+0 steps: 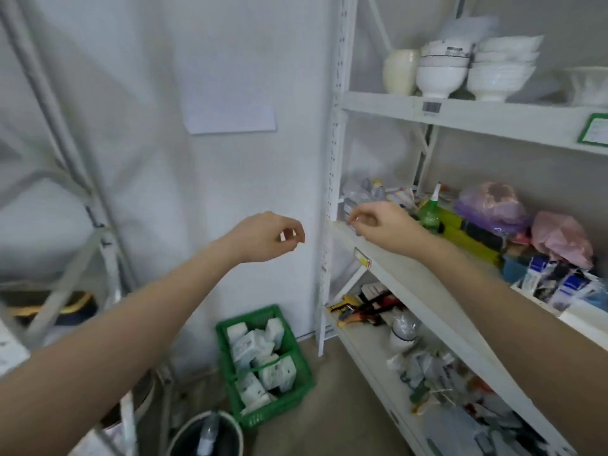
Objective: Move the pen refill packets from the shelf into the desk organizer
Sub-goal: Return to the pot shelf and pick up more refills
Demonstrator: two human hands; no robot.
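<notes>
two hands are up, and you're at the first pick: your right hand (378, 225) reaches to the left front corner of the middle shelf (411, 274), fingers curled at small packets (348, 205) there, grip unclear. next, pinch them firmly and lift out. your left hand (273, 238) hovers loosely curled, holding nothing.

The right hand (378, 227) reaches to the front left corner of the white shelf (411, 274), fingers curled at some small packets (348, 205) there; whether it grips one is unclear. The left hand (266, 236) hangs loosely curled before the wall. A green crate (297, 394) sits on the floor below.
</notes>
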